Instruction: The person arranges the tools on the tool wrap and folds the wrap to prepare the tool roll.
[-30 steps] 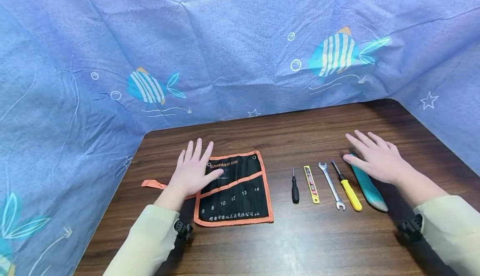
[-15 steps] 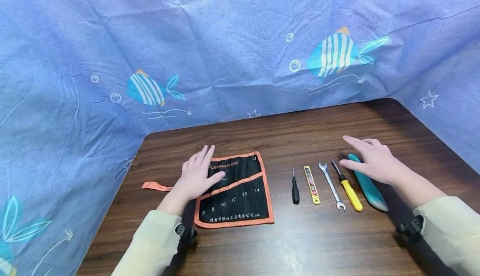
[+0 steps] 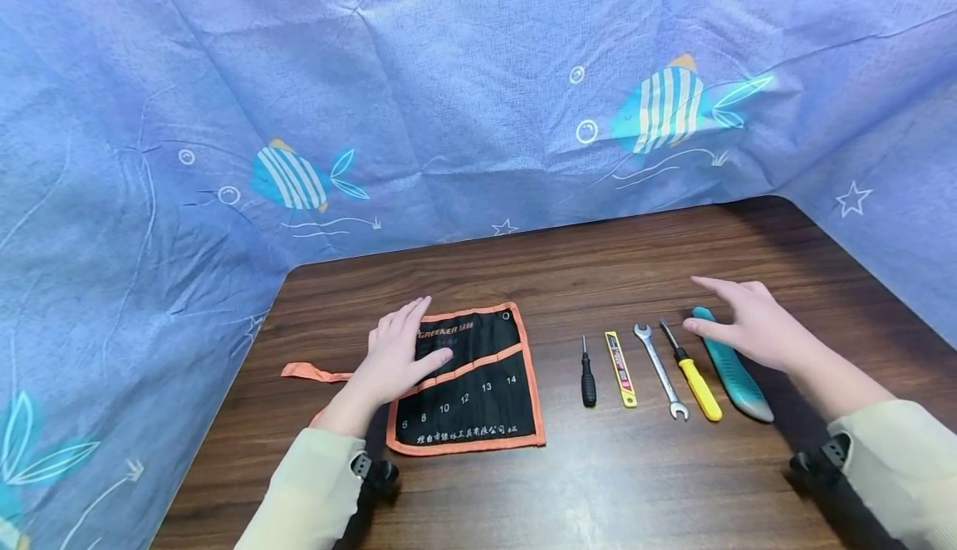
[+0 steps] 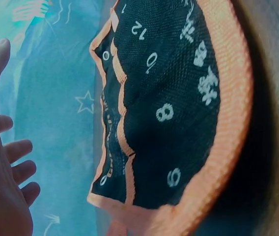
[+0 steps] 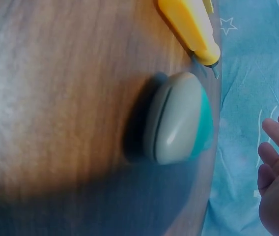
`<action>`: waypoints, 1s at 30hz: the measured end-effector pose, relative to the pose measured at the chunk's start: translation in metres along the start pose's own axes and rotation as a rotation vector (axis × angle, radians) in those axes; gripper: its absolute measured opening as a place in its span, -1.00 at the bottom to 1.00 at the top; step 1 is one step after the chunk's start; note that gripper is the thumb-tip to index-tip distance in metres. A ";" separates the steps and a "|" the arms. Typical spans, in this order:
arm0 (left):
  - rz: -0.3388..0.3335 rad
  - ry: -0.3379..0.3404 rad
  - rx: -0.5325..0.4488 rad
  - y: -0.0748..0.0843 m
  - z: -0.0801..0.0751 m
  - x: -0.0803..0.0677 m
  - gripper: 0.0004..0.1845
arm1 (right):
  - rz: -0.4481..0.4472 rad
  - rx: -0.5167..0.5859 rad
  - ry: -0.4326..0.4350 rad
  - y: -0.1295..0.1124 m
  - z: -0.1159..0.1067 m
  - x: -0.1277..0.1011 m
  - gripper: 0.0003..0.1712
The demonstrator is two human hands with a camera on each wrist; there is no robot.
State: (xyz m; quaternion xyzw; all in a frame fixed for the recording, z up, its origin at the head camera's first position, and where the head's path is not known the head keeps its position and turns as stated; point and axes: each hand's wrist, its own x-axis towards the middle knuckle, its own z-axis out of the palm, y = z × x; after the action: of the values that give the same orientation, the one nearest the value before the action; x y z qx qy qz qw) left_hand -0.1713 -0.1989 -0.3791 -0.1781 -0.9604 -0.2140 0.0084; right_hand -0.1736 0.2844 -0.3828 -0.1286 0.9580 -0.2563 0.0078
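Wooden table (image 3: 598, 483) | left hand (image 3: 396, 359) flat, fingers spread on tool pouch (image 3: 467, 384) | right hand (image 3: 748, 326) spread above teal knife (image 3: 736, 375)

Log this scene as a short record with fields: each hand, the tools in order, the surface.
left hand: open, fingers resting on the pouch
right hand: open, over the teal knife; contact unclear
pouch: black, orange trim, flat, pockets numbered up to 14
tools, left to right: black screwdriver, yellow cutter, wrench, yellow screwdriver, teal knife
surface: dark wood table
backdrop: blue fish-print cloth
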 end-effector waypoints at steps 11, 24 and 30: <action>-0.047 0.006 -0.063 0.001 0.011 -0.003 -0.14 | 0.000 0.008 0.024 0.008 0.009 -0.008 -0.14; -0.048 0.012 -0.105 -0.007 0.027 -0.006 -0.28 | 0.032 0.015 0.021 0.012 0.015 -0.016 -0.14; -0.022 -0.024 -0.126 -0.008 0.035 -0.008 -0.23 | 0.046 0.022 0.017 0.013 0.018 -0.019 -0.13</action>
State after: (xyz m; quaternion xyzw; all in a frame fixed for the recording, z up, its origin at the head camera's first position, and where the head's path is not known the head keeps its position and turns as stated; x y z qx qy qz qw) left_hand -0.1643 -0.1936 -0.4146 -0.1703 -0.9469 -0.2721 -0.0169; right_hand -0.1573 0.2914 -0.4054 -0.1040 0.9579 -0.2675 0.0069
